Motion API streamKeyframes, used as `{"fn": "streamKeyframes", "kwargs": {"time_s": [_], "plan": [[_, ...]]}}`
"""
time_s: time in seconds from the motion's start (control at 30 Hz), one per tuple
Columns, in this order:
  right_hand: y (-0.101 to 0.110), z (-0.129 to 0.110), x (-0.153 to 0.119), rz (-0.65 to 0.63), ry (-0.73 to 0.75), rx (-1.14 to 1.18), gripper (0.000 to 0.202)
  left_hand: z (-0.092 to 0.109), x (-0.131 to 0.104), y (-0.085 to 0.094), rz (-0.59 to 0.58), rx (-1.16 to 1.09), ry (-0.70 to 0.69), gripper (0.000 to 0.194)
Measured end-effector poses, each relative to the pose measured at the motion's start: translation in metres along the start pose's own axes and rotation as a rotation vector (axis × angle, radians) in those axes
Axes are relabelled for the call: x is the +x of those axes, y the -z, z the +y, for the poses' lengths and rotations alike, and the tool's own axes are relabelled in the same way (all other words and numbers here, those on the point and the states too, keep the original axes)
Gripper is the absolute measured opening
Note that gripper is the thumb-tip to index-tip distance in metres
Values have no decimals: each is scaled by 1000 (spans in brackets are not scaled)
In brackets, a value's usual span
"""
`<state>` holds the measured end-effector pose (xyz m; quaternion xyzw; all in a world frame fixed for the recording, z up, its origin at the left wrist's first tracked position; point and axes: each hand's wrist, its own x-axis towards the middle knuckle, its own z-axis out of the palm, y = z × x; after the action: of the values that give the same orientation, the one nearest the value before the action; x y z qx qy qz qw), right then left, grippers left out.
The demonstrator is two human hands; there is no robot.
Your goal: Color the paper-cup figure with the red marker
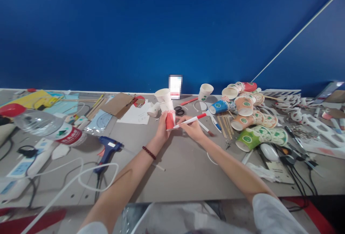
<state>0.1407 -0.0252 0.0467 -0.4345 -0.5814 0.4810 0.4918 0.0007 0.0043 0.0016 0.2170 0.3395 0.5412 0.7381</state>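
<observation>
My left hand (161,130) is wrapped round a red paper cup (170,119). White paper cups (163,97) rise above it, seemingly joined to it in a leaning stack; I cannot tell how they are fixed. My right hand (193,129) pinches a white marker (192,120) with a red end, its tip at the red cup's lower right side. Whether the tip touches the cup is too small to tell. Just behind the hands lie black-handled scissors (179,110) and a white sheet of paper (134,114). A bright phone-like screen (175,86) stands against the wall.
Coloured paper cups (244,140) are heaped at right, beside wooden sticks (225,126). A white cup (205,91) stands at the back. On the left are a blue glue gun (108,151), a plastic bottle (45,123), a power strip (27,165) and a looping white cable (78,169).
</observation>
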Motion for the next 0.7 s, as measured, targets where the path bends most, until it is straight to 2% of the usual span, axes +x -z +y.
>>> {"fn": "streamKeyframes", "kwargs": {"time_s": [0.2,0.33,0.7], "plan": [[2,8,2,50,-19,69,6,-3,1,2,-43,-14,-56,55],[3,14,3,90,-42,129,14,-2,1,0,-32,-68,-71,53],[2,15,3,175,77,184,34,6,-6,-9,34,-117,23,45]]}}
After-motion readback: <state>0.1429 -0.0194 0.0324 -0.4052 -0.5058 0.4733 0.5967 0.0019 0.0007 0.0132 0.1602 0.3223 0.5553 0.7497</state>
